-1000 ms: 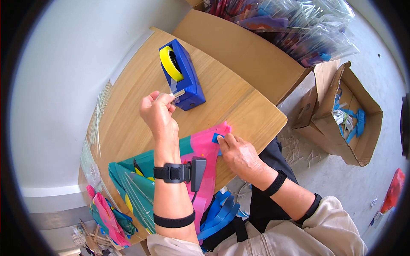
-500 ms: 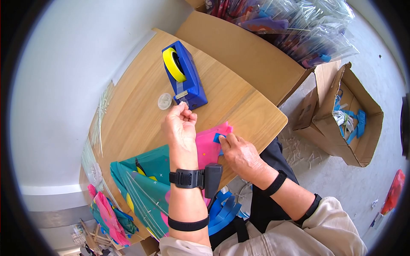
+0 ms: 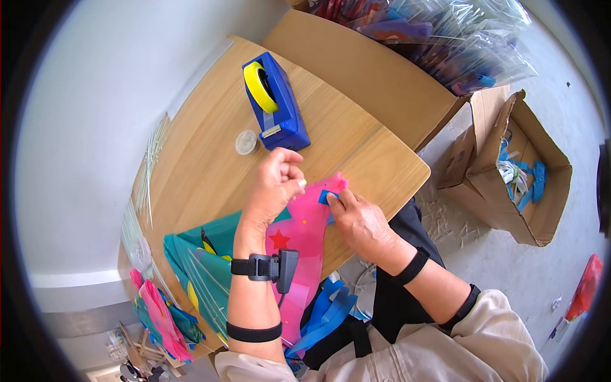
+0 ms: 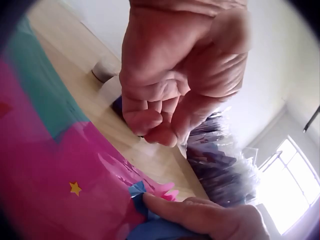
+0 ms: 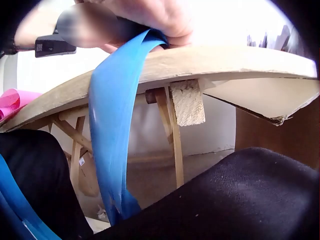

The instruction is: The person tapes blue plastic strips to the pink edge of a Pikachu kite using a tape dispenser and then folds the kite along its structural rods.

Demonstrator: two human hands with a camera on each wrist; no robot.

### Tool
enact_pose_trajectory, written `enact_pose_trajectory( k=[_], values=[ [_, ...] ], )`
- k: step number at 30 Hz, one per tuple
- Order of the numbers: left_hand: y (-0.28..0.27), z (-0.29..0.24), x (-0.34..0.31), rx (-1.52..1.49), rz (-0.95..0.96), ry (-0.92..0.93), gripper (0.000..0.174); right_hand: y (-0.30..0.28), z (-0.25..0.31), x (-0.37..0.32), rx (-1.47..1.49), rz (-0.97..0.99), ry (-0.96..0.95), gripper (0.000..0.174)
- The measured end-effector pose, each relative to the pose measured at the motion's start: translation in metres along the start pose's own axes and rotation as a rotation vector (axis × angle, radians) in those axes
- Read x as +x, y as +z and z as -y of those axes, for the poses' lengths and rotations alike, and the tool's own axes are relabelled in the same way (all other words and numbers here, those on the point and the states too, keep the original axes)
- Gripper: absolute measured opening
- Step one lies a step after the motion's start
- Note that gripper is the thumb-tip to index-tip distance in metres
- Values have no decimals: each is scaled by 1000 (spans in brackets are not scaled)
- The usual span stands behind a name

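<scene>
A thin kite-like sheet (image 3: pixel 304 232), pink and teal with printed stars, lies on the wooden table. Thumb and forefinger of my right hand (image 3: pixel 363 224) pinch a blue strip (image 3: pixel 325 197) against the sheet's pink corner. From that hand the strip (image 5: pixel 116 100) hangs over the table edge in the right wrist view. My left hand (image 3: pixel 272 191) hovers above the pink part, fingers curled toward the thumb, a small whitish piece of clear tape (image 3: pixel 301 183) at the thumb tip. Just beyond stands a blue tape dispenser (image 3: pixel 285 121) with a yellow-cored roll (image 3: pixel 260 89).
A small round clear container (image 3: pixel 246 142) sits left of the dispenser. Thin white rods (image 3: pixel 150 159) lie along the wall side. Right of the table are a large cardboard box (image 3: pixel 363 83) with plastic-wrapped packs behind it, and an open carton (image 3: pixel 480 191) holding blue strips.
My left hand has come away from the dispenser's cutter, down toward the pink corner, uncovering the small round container. The right hand keeps its pinch on the blue strip.
</scene>
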State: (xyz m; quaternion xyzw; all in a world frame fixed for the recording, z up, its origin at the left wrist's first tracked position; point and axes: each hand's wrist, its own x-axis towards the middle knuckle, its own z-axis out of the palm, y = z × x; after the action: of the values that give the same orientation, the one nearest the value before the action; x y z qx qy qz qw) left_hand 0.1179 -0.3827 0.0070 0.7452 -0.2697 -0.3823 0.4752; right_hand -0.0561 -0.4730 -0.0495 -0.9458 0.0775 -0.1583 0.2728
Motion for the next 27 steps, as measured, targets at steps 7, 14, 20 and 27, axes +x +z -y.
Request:
enact_pose_trajectory(
  k=[7,14,20,27],
  values=[
    [13,0,16,365,310,52,37,1,-1,0,-13,19,3,36],
    [18,-4,23,559,309,97,35,1,0,0,-44,39,16,37],
    [22,5,26,642,300,170,36,3,0,-1,-49,41,19,33],
    [29,6,26,799,236,227,31,1,0,1,-45,43,9,33]
  ],
)
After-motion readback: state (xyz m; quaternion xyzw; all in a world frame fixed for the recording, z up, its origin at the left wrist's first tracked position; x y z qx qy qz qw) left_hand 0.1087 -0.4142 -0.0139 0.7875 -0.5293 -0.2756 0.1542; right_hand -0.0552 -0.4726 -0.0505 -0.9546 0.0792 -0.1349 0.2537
